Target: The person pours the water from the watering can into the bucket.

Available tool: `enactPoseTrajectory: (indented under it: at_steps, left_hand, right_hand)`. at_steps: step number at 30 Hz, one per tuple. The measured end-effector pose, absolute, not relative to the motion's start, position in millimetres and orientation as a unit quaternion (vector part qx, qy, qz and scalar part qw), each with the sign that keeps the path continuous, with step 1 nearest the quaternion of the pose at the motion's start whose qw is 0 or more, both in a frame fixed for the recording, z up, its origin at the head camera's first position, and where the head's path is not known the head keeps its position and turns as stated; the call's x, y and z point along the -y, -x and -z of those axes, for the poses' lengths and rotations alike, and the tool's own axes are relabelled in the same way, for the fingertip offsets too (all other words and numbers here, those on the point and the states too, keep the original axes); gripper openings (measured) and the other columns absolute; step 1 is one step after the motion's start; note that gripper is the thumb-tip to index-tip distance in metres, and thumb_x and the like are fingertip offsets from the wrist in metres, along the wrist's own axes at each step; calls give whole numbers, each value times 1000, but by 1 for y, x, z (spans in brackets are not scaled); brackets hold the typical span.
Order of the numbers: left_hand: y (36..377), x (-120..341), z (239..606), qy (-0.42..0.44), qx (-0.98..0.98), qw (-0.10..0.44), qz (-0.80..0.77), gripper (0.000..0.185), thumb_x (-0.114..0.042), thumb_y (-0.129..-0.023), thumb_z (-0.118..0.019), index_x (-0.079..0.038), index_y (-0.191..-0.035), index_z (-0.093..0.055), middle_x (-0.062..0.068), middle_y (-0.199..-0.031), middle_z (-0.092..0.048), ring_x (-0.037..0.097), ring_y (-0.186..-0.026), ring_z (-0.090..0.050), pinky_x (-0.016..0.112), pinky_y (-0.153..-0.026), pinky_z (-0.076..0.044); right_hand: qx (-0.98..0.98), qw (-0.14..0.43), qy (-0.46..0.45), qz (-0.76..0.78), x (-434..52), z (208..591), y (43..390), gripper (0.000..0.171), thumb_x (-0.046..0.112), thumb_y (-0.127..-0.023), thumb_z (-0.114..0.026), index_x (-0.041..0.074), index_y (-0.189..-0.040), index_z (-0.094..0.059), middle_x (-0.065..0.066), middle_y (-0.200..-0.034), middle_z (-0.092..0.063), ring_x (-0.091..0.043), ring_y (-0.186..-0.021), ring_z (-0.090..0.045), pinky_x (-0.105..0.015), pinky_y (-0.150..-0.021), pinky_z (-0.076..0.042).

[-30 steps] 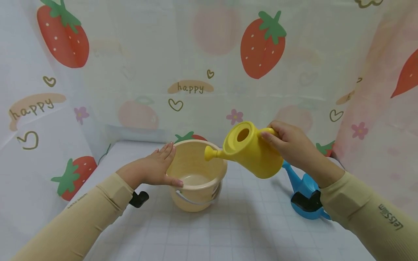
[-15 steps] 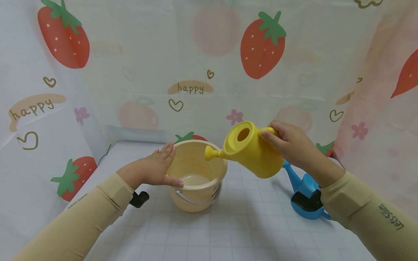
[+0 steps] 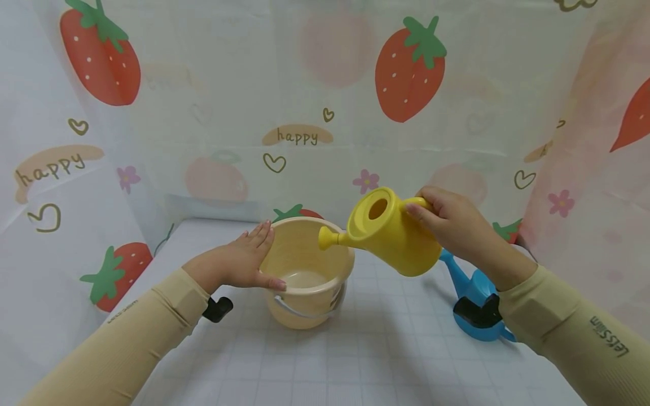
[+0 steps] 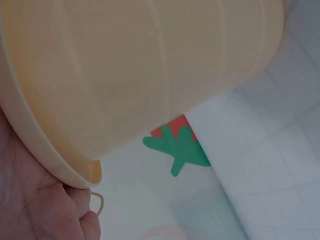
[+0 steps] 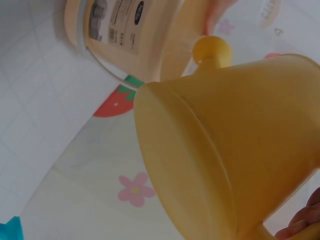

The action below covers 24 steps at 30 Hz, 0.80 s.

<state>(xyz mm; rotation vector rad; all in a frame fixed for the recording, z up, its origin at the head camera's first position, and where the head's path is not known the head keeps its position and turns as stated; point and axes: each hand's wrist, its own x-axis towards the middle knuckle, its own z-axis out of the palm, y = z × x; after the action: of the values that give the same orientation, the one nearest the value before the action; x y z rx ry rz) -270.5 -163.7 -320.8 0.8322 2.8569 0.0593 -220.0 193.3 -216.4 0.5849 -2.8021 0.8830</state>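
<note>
A yellow watering can (image 3: 401,242) is held up and tilted to the left by my right hand (image 3: 454,223), which grips its handle. Its round spout head overlaps the mouth of a cream bucket (image 3: 304,310) in the head view. That bucket stands upright on the table with its thin handle hanging down in front. My left hand (image 3: 236,262) lies along the bucket's left rim, fingers straight and thumb pointing to the near side. In the left wrist view the palm (image 4: 35,190) rests against the rim. The right wrist view shows the can's base (image 5: 175,165) and the bucket's label (image 5: 120,22).
A blue watering can (image 3: 477,287) stands on the table to the right, partly behind the right wrist. The table (image 3: 330,366) has a white checked cover. A strawberry-print curtain (image 3: 228,73) closes off the back and sides.
</note>
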Motion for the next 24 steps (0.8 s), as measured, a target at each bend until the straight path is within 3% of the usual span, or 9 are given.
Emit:
enactPoseTrajectory:
  at_steps: [24]
  left_hand:
    - [269, 163, 319, -279, -956, 90, -18, 125, -84, -66, -40, 7, -143, -4, 23, -150, 6, 35, -138, 3, 51, -109, -10]
  right_hand:
    - [930, 75, -197, -300, -191, 216, 220, 33, 39, -93, -48, 7, -94, -56, -9, -81, -55, -23, -75, -52, -30, -65, -48]
